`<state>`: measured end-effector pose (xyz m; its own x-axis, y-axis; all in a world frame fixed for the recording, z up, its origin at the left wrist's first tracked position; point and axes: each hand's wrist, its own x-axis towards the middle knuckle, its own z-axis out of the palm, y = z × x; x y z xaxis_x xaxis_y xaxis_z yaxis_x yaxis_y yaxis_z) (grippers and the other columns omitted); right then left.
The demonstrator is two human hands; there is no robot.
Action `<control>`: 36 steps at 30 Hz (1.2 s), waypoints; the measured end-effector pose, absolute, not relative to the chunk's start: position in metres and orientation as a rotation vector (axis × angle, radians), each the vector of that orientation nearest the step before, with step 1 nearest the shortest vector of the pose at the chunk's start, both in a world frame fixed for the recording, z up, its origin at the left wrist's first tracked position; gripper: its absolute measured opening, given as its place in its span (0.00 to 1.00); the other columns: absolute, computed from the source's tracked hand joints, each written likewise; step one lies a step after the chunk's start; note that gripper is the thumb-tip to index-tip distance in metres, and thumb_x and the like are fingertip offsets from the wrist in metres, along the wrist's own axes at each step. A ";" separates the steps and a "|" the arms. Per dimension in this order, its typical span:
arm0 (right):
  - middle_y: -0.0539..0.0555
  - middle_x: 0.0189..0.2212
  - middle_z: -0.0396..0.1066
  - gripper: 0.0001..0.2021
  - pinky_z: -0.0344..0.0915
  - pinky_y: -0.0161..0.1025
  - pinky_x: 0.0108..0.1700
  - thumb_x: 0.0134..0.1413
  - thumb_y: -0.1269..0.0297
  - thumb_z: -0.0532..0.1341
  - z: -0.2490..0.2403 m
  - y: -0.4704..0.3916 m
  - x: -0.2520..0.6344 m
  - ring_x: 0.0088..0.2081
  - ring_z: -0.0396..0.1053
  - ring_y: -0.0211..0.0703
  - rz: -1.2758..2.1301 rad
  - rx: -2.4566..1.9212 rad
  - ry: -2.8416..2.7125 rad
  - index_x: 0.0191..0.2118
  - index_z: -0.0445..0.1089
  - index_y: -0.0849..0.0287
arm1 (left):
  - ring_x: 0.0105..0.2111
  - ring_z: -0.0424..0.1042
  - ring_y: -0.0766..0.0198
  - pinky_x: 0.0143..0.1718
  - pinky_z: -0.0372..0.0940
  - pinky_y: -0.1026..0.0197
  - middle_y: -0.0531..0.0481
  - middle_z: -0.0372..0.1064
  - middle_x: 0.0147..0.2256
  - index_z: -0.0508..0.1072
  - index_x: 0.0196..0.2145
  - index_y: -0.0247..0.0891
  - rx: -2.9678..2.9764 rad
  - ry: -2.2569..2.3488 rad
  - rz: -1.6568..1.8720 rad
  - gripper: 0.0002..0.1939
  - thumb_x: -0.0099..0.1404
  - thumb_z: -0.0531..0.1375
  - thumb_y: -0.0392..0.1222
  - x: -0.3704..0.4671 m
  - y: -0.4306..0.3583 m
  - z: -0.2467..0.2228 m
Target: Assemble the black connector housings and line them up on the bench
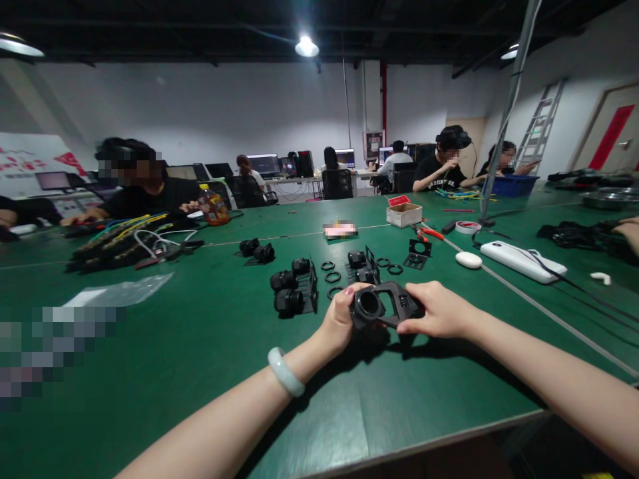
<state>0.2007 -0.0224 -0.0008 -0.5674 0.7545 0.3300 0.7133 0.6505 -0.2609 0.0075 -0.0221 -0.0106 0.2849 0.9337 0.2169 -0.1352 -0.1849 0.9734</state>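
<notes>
My left hand (339, 319), with a pale bangle on its wrist, is closed around a black cable gland (368, 305) whose round opening faces me. In my right hand (439, 309) is a black adjustable wrench (403, 301). Its jaws reach to the gland's side; whether they grip it I cannot tell. Just beyond my hands lie several black ring nuts (332, 277). Black brackets with glands fitted (292, 293) stand to the left, and another fitted bracket (357, 259) is behind the rings. A bracket with a bare round hole (418, 254) sits farther right.
On the green table (200, 372) are orange-handled pliers (430, 232), a small box (404, 214), a white power bank (523, 261) and a white oval object (468, 260). A metal pole (506, 113) rises at right. Cable bundles (120, 239) and a bottle (213, 206) lie near a co-worker at left.
</notes>
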 end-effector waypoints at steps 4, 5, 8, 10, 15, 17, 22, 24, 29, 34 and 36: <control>0.55 0.24 0.65 0.25 0.50 0.31 0.24 0.35 0.42 0.52 0.000 -0.023 0.201 0.24 0.63 0.39 0.135 -1.157 -2.460 0.27 0.61 0.63 | 0.21 0.64 0.64 0.22 0.59 0.63 0.48 0.67 0.22 0.67 0.28 0.32 1.449 0.872 1.261 0.23 0.51 0.46 0.55 0.008 -0.019 -0.011; 0.55 0.24 0.66 0.25 0.50 0.31 0.24 0.35 0.42 0.52 0.000 -0.023 0.200 0.24 0.63 0.39 0.131 -1.158 -2.459 0.27 0.61 0.63 | 0.22 0.64 0.64 0.23 0.59 0.64 0.48 0.67 0.22 0.68 0.28 0.31 1.453 0.876 1.278 0.23 0.51 0.46 0.55 0.008 -0.018 -0.011; 0.55 0.23 0.66 0.24 0.50 0.31 0.24 0.35 0.42 0.52 0.000 -0.024 0.200 0.24 0.63 0.39 0.128 -1.155 -2.456 0.27 0.61 0.63 | 0.21 0.64 0.64 0.22 0.59 0.63 0.48 0.66 0.21 0.68 0.28 0.31 1.446 0.852 1.280 0.23 0.51 0.45 0.54 0.008 -0.018 -0.011; 0.55 0.24 0.66 0.24 0.51 0.31 0.24 0.35 0.42 0.52 0.000 -0.024 0.199 0.25 0.63 0.39 0.129 -1.154 -2.456 0.28 0.61 0.63 | 0.20 0.64 0.65 0.21 0.59 0.64 0.49 0.66 0.21 0.68 0.28 0.31 1.431 0.837 1.271 0.23 0.51 0.45 0.55 0.008 -0.019 -0.010; 0.55 0.24 0.66 0.25 0.52 0.31 0.24 0.36 0.42 0.52 0.000 -0.025 0.200 0.25 0.63 0.39 0.138 -1.163 -2.461 0.28 0.61 0.63 | 0.19 0.63 0.65 0.19 0.58 0.64 0.49 0.65 0.20 0.67 0.28 0.31 1.406 0.826 1.271 0.24 0.51 0.45 0.55 0.010 -0.022 -0.010; 0.55 0.24 0.66 0.25 0.52 0.31 0.24 0.36 0.42 0.51 0.001 -0.025 0.200 0.25 0.63 0.39 0.143 -1.166 -2.457 0.28 0.61 0.63 | 0.20 0.63 0.65 0.21 0.58 0.64 0.49 0.66 0.20 0.67 0.28 0.31 1.421 0.849 1.309 0.23 0.51 0.45 0.55 0.011 -0.021 -0.009; 0.55 0.24 0.66 0.24 0.52 0.31 0.25 0.36 0.42 0.52 0.001 -0.025 0.200 0.25 0.63 0.39 0.142 -1.159 -2.451 0.28 0.61 0.63 | 0.22 0.63 0.64 0.24 0.58 0.63 0.48 0.66 0.21 0.67 0.27 0.31 1.439 0.858 1.347 0.24 0.50 0.45 0.55 0.011 -0.017 -0.012; 0.55 0.23 0.65 0.24 0.52 0.31 0.25 0.36 0.42 0.52 0.000 -0.025 0.200 0.25 0.63 0.39 0.144 -1.160 -2.450 0.28 0.61 0.63 | 0.22 0.63 0.64 0.24 0.58 0.63 0.48 0.66 0.22 0.67 0.28 0.31 1.461 0.846 1.339 0.24 0.50 0.45 0.56 0.010 -0.015 -0.014; 0.55 0.24 0.65 0.25 0.51 0.31 0.24 0.34 0.42 0.53 0.000 -0.023 0.200 0.25 0.63 0.39 0.114 -1.155 -2.448 0.27 0.60 0.63 | 0.24 0.62 0.64 0.25 0.58 0.64 0.48 0.65 0.24 0.67 0.29 0.31 1.583 0.817 1.331 0.25 0.50 0.45 0.56 0.008 -0.013 -0.016; 0.54 0.23 0.65 0.26 0.49 0.30 0.23 0.32 0.40 0.52 0.006 -0.017 0.210 0.24 0.61 0.37 0.001 -1.092 -2.483 0.26 0.60 0.62 | 0.27 0.63 0.62 0.28 0.58 0.63 0.48 0.65 0.26 0.65 0.34 0.33 1.761 0.816 1.205 0.22 0.53 0.44 0.54 0.005 -0.020 -0.011; 0.52 0.21 0.64 0.25 0.47 0.30 0.23 0.35 0.40 0.50 0.009 -0.011 0.219 0.22 0.60 0.36 -0.067 -1.134 -2.512 0.25 0.60 0.61 | 0.28 0.63 0.62 0.29 0.57 0.63 0.48 0.65 0.28 0.63 0.37 0.34 1.854 0.841 1.119 0.21 0.53 0.46 0.52 0.004 -0.022 -0.008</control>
<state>0.2193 -0.0110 0.0087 -0.6010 0.7129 0.3613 0.7311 0.6730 -0.1120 0.0037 -0.0225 -0.0080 0.3886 0.8381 0.3828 0.1346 -0.4626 0.8763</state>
